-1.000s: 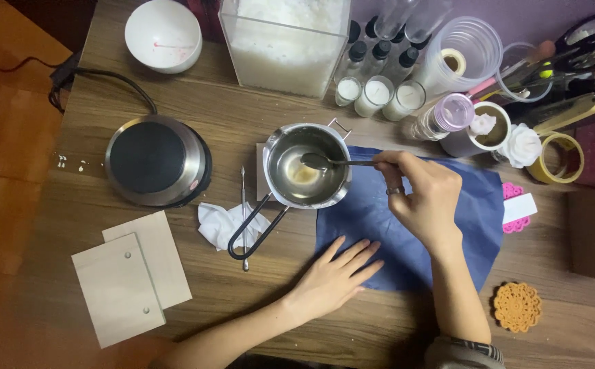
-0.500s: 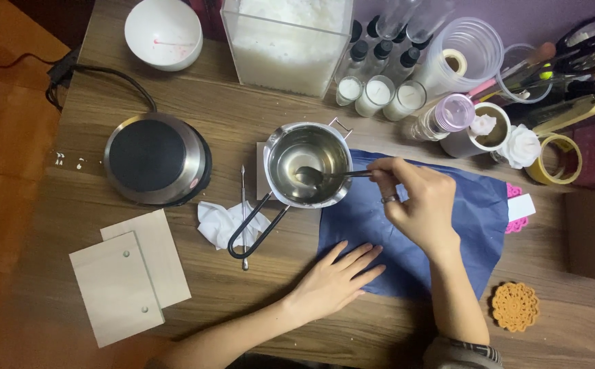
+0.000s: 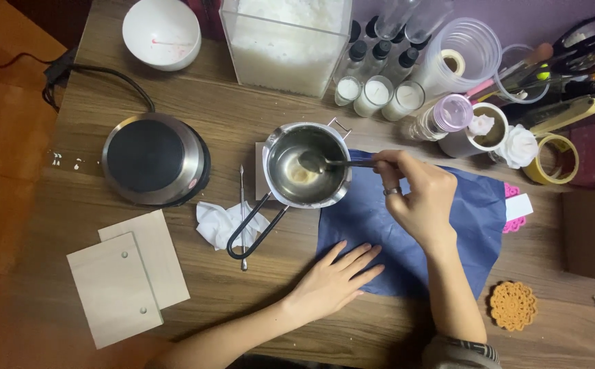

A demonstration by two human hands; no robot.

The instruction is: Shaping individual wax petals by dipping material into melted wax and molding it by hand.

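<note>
My right hand grips the handle of a metal spoon whose bowl dips into a small steel melting pot. A pale, partly melted lump lies at the pot's bottom. The pot's black wire handle points toward the lower left. My left hand rests flat, fingers spread, on the near edge of a dark blue sheet spread on the wooden table. A crumpled white tissue and a thin metal pick lie left of the pot.
A round electric hot plate stands at the left, two pale boards below it. A white bowl, a clear box of white flakes, candle jars, cups, tape, scissors and an orange doily line the back and right.
My right hand has shifted the spoon inside the pot, circling it through the melt. The left hand stays flat on the blue sheet.
</note>
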